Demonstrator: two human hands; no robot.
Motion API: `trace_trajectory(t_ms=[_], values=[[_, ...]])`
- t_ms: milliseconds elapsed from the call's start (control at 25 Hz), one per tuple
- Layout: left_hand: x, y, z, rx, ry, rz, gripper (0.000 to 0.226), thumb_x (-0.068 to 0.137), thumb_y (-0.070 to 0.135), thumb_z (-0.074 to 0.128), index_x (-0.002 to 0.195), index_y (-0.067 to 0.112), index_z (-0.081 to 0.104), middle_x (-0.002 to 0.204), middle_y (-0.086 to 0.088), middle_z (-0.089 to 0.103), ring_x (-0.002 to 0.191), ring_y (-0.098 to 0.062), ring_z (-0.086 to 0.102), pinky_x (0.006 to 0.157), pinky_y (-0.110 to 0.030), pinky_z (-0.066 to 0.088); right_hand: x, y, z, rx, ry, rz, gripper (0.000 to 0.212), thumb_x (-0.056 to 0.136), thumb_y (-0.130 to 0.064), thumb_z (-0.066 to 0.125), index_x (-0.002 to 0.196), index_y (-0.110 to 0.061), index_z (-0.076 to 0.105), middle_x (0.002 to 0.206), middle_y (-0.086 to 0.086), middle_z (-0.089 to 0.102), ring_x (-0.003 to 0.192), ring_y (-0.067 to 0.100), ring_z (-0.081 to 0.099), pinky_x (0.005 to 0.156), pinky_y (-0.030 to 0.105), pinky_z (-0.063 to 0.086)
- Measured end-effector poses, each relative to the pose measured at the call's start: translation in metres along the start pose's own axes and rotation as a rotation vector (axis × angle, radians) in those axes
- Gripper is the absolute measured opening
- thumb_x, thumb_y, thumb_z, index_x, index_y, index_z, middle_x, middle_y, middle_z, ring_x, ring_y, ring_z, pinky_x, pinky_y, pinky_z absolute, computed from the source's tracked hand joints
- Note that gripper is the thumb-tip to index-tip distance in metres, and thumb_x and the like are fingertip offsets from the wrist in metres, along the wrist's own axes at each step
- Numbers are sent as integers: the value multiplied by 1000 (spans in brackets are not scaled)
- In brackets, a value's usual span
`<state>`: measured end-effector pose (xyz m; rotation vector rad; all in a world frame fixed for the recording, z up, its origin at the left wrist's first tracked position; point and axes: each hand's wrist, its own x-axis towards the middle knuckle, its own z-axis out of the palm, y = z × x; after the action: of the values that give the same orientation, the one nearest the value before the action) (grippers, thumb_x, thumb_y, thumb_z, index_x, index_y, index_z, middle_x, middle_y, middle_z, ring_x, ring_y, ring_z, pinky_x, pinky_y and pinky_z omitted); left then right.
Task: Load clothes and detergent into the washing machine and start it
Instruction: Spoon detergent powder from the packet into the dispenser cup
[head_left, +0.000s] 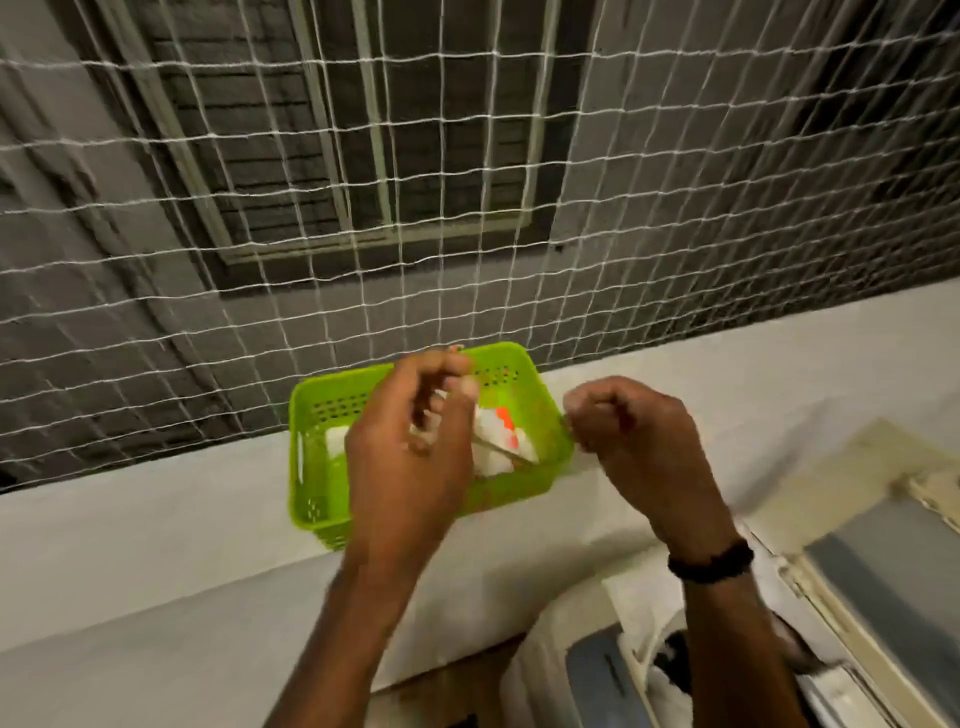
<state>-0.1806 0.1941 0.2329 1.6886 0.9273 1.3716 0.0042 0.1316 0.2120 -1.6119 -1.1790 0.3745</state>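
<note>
A lime-green plastic basket (317, 415) stands on the white ledge and holds white detergent packets (498, 441), one with an orange mark. My left hand (415, 457) hovers over the basket with its fingers curled, and motion blur hides whether it pinches a packet. Just off the basket's right rim, my right hand (634, 436) is closed in a fist with nothing visible in it. The top-loading washing machine (561, 670) sits at the bottom right with its lid (883, 561) raised. Dark and white clothes (670, 675) show inside the tub behind my right forearm.
A white string net (467, 208) spans the opening directly behind the basket, with a grey wall and a window beyond. The white ledge (156, 545) runs from left to right under the net. A black band circles my right wrist (711, 564).
</note>
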Motion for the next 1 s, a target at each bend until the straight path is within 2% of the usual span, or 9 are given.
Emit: trace_trajectory(t_ms=[80,160,240,320,480,680,840,920,1000], values=[[16,-24,-20,219,12,25,14,93,18,63,96,32,66,96,13,66,88,-9,61,80,-34,51,25,-14,25,-477,-244,-102,12,88,-23,62,80,-20,70,74,-4,67,78,26,67,71,35,49],[24,-51,-26,443,-76,50,21,89,17,62,97,36,70,108,9,64,103,-19,58,94,-38,47,44,-18,49,-851,-408,-112,14,90,-17,56,91,-16,69,95,7,69,98,33,62,79,34,44],[21,-68,-26,554,-156,-18,27,86,16,64,95,40,75,118,3,63,110,-25,54,98,-29,39,50,-16,66,-1015,-503,-97,19,93,-16,49,105,-9,62,114,16,63,110,37,56,86,37,43],[14,-74,-23,627,-202,-77,26,83,23,61,96,40,77,123,-1,65,113,-28,55,100,-31,39,51,-12,70,-1102,-594,-66,24,94,-14,49,115,-7,56,122,17,57,115,38,55,91,40,45],[14,-70,-22,680,-250,-125,34,78,25,59,107,26,78,116,-12,71,112,-34,61,103,-42,46,59,-6,79,-1153,-738,-58,31,92,-13,53,121,-4,54,126,20,56,120,38,53,97,41,45],[18,-66,-20,683,-273,-268,40,82,6,68,117,26,72,128,-5,66,116,-27,59,103,-33,42,64,-1,84,-1153,-819,-31,30,91,-13,57,118,0,55,123,21,61,116,37,56,94,37,44],[19,-65,-17,668,-269,-329,44,83,5,65,121,27,68,132,-2,63,116,-25,58,99,-32,45,69,-4,83,-1083,-869,-21,20,88,-19,63,101,-4,66,112,20,67,107,36,61,80,33,44],[19,-65,-16,665,-272,-329,45,82,3,65,121,26,68,130,-3,63,115,-25,58,97,-33,46,71,-4,81,-1003,-856,-45,5,87,-20,63,89,-17,60,109,17,67,104,35,60,79,32,42],[19,-65,-16,670,-268,-318,46,81,2,65,120,26,68,129,-2,64,115,-24,59,96,-32,46,72,-5,78,-889,-753,-9,7,88,-16,58,84,-19,53,102,11,66,103,32,59,76,29,39]])
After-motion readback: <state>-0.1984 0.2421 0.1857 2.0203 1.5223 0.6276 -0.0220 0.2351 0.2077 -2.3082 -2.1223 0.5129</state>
